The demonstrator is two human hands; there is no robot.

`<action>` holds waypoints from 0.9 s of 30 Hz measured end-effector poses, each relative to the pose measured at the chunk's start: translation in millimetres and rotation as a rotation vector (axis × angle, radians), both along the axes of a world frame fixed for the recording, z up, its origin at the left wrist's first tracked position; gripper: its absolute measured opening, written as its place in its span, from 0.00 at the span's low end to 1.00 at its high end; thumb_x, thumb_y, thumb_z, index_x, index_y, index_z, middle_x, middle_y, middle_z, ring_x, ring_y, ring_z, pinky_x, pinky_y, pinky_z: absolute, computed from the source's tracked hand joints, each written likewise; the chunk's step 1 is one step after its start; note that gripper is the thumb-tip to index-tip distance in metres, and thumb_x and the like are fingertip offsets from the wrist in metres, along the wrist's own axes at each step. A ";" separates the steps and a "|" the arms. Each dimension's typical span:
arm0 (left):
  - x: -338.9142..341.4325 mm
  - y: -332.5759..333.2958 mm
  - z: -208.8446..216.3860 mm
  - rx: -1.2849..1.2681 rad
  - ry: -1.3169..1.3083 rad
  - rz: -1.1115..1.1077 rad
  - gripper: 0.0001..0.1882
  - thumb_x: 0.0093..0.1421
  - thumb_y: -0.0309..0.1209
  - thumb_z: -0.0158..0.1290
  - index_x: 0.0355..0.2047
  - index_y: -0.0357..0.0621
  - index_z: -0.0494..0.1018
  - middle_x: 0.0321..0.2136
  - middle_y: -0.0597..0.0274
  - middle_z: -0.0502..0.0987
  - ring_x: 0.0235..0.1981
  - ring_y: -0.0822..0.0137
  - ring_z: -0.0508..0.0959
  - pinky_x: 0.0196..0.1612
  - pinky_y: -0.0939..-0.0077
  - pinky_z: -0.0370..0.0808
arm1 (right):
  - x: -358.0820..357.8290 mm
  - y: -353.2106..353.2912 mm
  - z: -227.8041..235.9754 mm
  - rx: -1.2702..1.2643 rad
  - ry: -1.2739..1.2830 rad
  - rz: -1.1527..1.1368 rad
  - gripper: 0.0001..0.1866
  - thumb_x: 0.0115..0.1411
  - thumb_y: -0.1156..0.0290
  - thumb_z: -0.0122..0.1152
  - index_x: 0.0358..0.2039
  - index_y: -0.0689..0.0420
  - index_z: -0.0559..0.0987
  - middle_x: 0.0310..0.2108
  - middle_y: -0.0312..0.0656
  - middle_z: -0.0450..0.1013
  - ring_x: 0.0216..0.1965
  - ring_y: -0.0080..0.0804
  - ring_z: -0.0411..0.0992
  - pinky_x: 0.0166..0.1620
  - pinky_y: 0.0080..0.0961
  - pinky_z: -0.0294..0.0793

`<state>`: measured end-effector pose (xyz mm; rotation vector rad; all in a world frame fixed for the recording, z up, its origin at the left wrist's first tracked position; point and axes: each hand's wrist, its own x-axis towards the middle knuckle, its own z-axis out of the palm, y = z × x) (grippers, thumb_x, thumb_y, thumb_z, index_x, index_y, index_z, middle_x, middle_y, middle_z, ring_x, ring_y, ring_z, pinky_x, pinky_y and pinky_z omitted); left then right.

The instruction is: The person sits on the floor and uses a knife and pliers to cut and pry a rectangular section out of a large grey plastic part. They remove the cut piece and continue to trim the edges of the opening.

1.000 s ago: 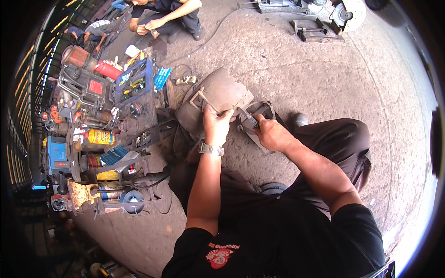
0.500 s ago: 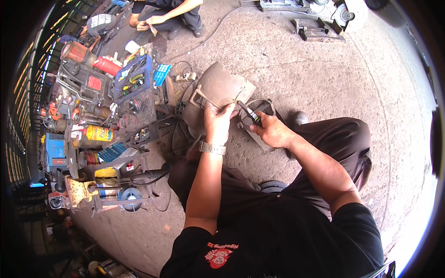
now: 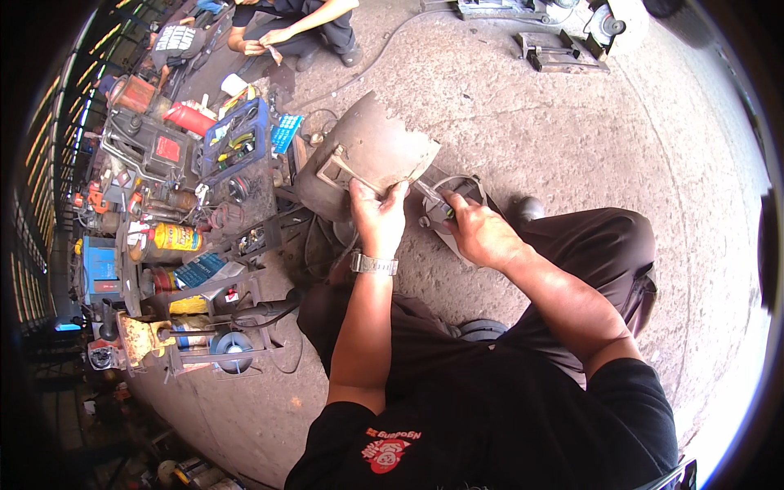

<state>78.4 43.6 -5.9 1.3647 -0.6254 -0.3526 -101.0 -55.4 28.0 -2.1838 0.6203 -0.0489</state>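
My left hand (image 3: 379, 219) grips the near edge of a curved grey-brown sheet (image 3: 380, 139), thumb and fingers pinching it. The sheet has a jagged far-right edge, and a small rectangular frame (image 3: 333, 167) sits on its left part. In my right hand (image 3: 487, 233) is a pair of pliers (image 3: 435, 202), fingers wrapped round the handles, which they mostly hide. The metal jaws point up and left to the sheet's lower right corner; whether they bite on it I cannot tell. A dark strap-like piece (image 3: 469, 181) lies on the floor just beyond my right hand.
At left stands a cluttered rack with a blue open toolbox (image 3: 237, 143), a red cylinder (image 3: 189, 118), a yellow can (image 3: 177, 237) and a blue box (image 3: 100, 263). Another person's hands (image 3: 265, 41) work at the top. A cutting machine (image 3: 584, 41) stands far right on the concrete.
The sheet has swung up and to the left, its face tilted more toward me. My right hand has turned, so the pliers' metal jaws now show more. The seated person at far left has shifted slightly.
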 end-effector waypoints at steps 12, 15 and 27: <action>-1.9 -1.1 15.3 -0.008 -0.027 -0.042 0.24 0.62 0.15 0.57 0.56 0.34 0.61 0.49 0.51 0.77 0.43 0.66 0.82 0.41 0.72 0.85 | -1.2 -9.8 33.5 0.132 0.051 0.057 0.28 0.69 0.63 0.56 0.65 0.61 0.63 0.38 0.65 0.78 0.49 0.58 0.77 0.52 0.47 0.76; -2.1 1.8 20.9 -0.011 0.039 -0.072 0.22 0.63 0.16 0.55 0.56 0.35 0.63 0.48 0.53 0.78 0.42 0.67 0.82 0.39 0.73 0.85 | -0.7 -11.5 27.6 0.185 0.019 0.071 0.28 0.69 0.63 0.57 0.64 0.64 0.65 0.36 0.64 0.78 0.47 0.58 0.78 0.51 0.45 0.76; 3.9 5.7 12.0 0.119 -0.236 0.041 0.25 0.61 0.14 0.58 0.55 0.30 0.59 0.51 0.46 0.75 0.46 0.64 0.80 0.44 0.74 0.81 | 1.5 -7.6 14.8 0.946 -0.167 0.078 0.19 0.73 0.67 0.54 0.59 0.63 0.70 0.43 0.42 0.80 0.41 0.27 0.79 0.45 0.27 0.75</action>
